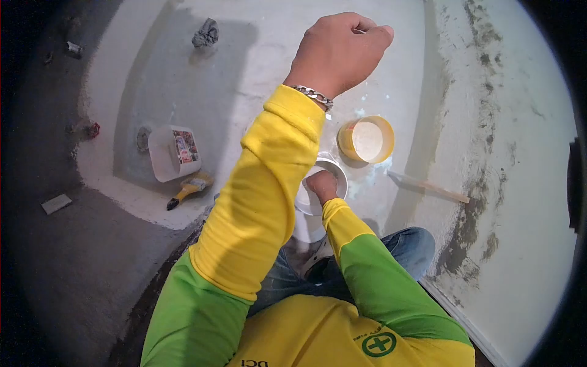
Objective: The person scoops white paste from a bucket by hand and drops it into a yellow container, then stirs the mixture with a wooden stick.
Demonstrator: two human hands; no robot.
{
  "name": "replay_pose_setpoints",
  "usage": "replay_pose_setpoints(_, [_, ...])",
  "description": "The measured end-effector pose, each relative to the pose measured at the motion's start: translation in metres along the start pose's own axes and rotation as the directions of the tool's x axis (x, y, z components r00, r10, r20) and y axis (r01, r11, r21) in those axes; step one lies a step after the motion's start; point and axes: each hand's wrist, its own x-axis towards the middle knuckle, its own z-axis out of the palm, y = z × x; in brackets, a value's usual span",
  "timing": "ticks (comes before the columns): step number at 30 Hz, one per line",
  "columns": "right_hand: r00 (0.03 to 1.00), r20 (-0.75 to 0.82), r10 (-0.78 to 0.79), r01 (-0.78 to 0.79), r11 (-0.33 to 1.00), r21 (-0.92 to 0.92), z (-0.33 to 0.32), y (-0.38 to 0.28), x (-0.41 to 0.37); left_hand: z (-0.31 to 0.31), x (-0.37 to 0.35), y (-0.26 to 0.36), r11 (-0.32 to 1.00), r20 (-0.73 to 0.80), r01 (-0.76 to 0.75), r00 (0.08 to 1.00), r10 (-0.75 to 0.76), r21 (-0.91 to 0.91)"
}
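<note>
My left hand (pixel 343 54), with a chain bracelet (pixel 313 95) at its wrist, is raised at the top centre. Its fingers are curled closed, and what they may hold is hidden. Lower down, my right hand (pixel 322 185) reaches into a round white container (pixel 340 172) between my knees; its fingers are out of sight inside. Close to the right of that container stands a yellow tub (pixel 350 138) of whitish material. A long thin stick (pixel 431 186) lies on the floor at the right.
A white rectangular tub (pixel 160 160) with a printed label is at the left, with a yellow-handled brush (pixel 189 189) beside it. Farther up lies a crumpled grey lump (pixel 206 33). A small flat piece (pixel 57 204) rests on dark floor. A pale wall (pixel 538 183) rises at the right.
</note>
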Motion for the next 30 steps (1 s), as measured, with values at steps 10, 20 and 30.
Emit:
replay_pose_setpoints(10, [0.968,0.123,-0.220,0.212,0.974,0.078,0.081,0.027,0.045,0.000,0.003,0.006,1.000,0.025,0.010,1.000,-0.010,-0.019])
replay_pose_setpoints(20, [0.968,0.015,-0.252,0.252,0.968,0.002,0.026,0.007,0.011,0.000,0.000,0.001,1.000,0.008,-0.020,1.000,0.020,0.007])
replay_pose_setpoints(30, [0.995,0.098,-0.023,0.006,0.985,0.174,0.061,0.002,0.010,-0.015,0.004,0.003,1.000,-0.012,0.011,1.000,-0.011,-0.017])
